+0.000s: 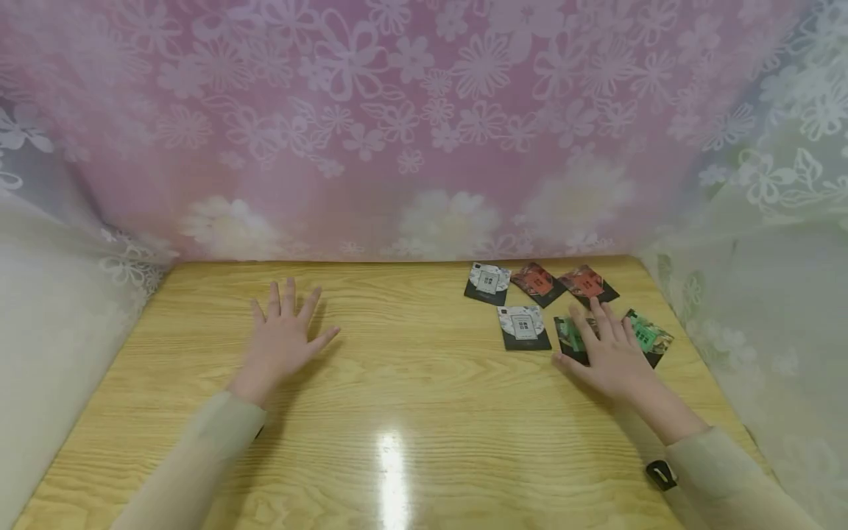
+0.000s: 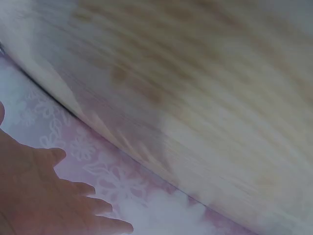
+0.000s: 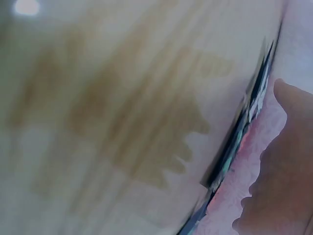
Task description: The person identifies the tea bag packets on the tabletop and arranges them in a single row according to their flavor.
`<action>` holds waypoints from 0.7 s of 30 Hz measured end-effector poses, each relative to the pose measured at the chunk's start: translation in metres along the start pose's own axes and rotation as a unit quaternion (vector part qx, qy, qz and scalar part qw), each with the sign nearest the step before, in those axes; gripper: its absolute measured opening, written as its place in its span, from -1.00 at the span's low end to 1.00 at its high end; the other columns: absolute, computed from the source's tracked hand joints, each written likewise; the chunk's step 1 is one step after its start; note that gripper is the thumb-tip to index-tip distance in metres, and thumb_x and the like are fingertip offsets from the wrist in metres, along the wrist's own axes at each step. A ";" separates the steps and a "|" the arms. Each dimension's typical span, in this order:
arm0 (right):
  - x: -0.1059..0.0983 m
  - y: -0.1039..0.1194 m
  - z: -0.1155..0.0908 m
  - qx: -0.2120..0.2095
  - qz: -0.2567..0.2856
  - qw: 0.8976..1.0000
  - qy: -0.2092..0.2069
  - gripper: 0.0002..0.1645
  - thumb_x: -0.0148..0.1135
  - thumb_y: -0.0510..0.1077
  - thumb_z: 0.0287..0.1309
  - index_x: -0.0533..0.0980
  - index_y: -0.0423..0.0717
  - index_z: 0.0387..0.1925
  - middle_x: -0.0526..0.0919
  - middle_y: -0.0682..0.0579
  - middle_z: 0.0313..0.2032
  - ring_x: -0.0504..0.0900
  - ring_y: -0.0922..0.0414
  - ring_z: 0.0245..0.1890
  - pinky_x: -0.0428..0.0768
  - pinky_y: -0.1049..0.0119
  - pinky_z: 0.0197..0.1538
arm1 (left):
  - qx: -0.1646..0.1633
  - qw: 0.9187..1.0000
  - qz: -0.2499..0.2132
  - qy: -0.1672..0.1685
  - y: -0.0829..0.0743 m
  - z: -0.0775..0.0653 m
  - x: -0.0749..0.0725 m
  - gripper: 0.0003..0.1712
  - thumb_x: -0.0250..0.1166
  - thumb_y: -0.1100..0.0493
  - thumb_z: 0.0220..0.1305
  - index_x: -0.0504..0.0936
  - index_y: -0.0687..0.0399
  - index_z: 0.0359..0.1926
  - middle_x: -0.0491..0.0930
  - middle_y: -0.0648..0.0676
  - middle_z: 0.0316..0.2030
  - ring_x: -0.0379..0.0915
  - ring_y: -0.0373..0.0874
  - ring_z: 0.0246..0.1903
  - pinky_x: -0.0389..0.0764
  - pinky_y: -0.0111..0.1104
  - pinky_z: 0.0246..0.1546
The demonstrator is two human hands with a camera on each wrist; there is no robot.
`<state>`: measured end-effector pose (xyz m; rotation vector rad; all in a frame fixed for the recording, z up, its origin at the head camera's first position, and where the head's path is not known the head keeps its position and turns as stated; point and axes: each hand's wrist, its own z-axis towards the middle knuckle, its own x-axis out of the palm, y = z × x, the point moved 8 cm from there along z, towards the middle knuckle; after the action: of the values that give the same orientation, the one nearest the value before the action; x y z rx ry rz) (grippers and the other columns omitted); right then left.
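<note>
Six small square sachets lie on the wooden counter (image 1: 411, 383), all gathered toward its far right corner, and they sort by colour into three pairs. Two are grey and white: one grey sachet (image 1: 488, 283) in the back row and a second grey sachet (image 1: 523, 327) nearer the person. Two are red: a red sachet (image 1: 536, 283) and another red sachet (image 1: 587, 284) side by side in the back row, just beside the first grey one. Two are green: a green sachet (image 1: 568, 337) partly under the fingers and a second green sachet (image 1: 651, 336) at the right, showing past the hand's far edge.

The right hand (image 1: 612, 352) lies flat, palm down, fingers straight and a little spread, resting over the two green sachets without curling round either. The left hand (image 1: 283, 338) is well apart from all the sachets, out over bare wood on the left half of the counter, fingers straight and fanned wide, holding nothing; whether it touches the surface or hovers just over it cannot be told.

No container is in view; every sachet lies loose on the wood.

A pink curtain (image 1: 424, 125) with white flowers hangs behind the counter, and sheer white flowered fabric closes in both sides. Both wrist views are blurred, showing only wood grain, curtain and part of a palm.
</note>
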<state>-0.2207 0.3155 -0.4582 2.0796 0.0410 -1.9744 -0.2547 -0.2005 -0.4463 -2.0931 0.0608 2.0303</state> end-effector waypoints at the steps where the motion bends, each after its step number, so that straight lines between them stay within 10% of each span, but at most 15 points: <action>1: 0.002 0.001 -0.001 -0.001 -0.001 1.000 0.005 0.23 0.12 0.50 0.42 -0.15 -0.03 0.74 -0.22 -0.45 0.67 -0.21 -0.46 0.66 -0.18 -0.56 0.58 | 0.004 1.000 0.000 0.001 -0.004 0.003 0.001 0.06 -0.02 -0.52 0.50 -0.02 -0.06 0.74 -0.26 0.48 0.67 -0.40 0.58 0.63 -0.24 0.61 0.48; 21: 0.015 0.019 -0.017 -0.041 0.000 0.999 0.028 0.17 0.15 0.42 0.45 -0.03 -0.17 0.71 -0.12 -0.44 0.66 -0.10 -0.47 0.65 0.02 -0.57 0.55 | 0.093 0.995 0.002 0.028 -0.098 0.048 0.016 0.00 -0.07 -0.52 0.54 0.02 -0.11 0.73 -0.24 0.41 0.69 -0.38 0.44 0.68 -0.23 0.44 0.60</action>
<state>-0.1993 0.2987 -0.4694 2.0823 0.1305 -1.8814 -0.2827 -0.0943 -0.4505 -2.0337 0.2544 1.8889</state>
